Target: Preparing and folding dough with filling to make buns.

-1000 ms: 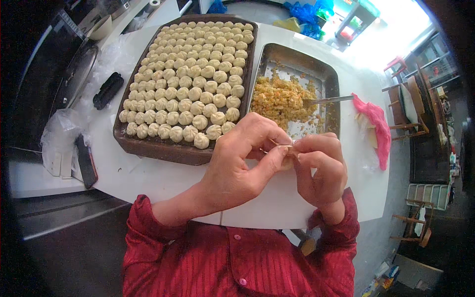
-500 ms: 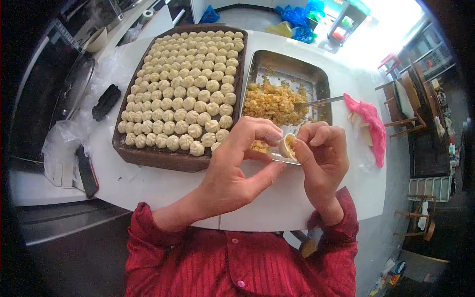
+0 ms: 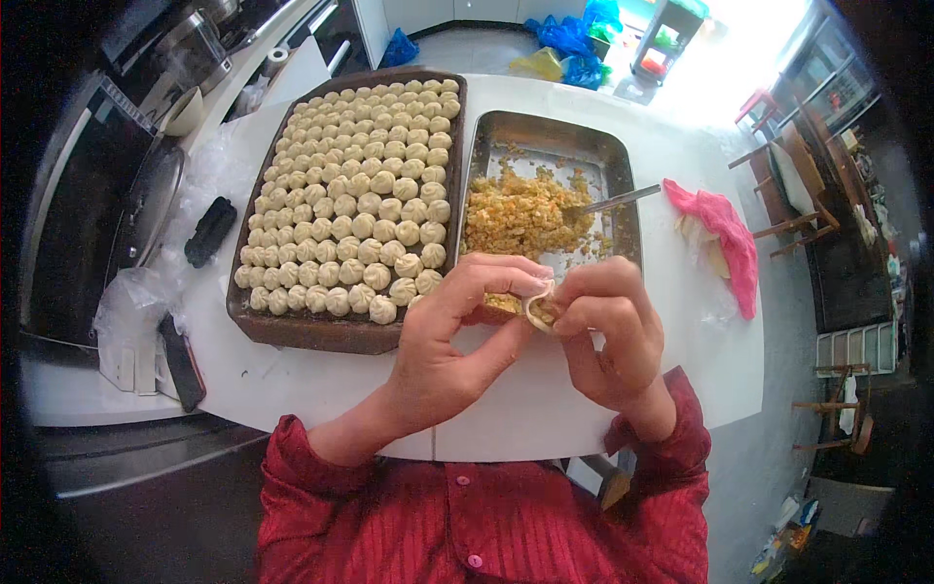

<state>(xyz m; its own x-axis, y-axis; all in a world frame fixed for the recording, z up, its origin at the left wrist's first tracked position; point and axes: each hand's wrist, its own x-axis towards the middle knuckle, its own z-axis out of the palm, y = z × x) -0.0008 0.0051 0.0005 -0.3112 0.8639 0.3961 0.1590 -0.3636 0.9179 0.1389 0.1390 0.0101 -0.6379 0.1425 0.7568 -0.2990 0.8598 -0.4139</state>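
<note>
My left hand [image 3: 452, 346] curls its fingers round the left side of a small dough wrapper [image 3: 538, 311] with filling inside, its thumb low beside it. My right hand [image 3: 608, 341] pinches the wrapper's right edge. Beyond them, a steel tray [image 3: 628, 234] holds a heap of chopped orange-yellow filling [image 3: 516, 214], with a metal utensil [image 3: 628, 199] stuck into it. Left of that tray, a large dark tray [image 3: 311, 334] carries several rows of pleated dough buns [image 3: 350, 214].
A pink cloth [image 3: 730, 243] lies on the white table [image 3: 321, 380] at the right, plastic bags [image 3: 126, 341] and a black object [image 3: 209, 231] at the left. A stove side with pot [image 3: 190, 54], wooden chairs [image 3: 783, 195] and blue bags [image 3: 574, 49] stand around.
Both hands have shifted slightly; the wrapper moved left and down from half a second ago. My left fingers came up against it. The trays appear shifted as the view moved.
</note>
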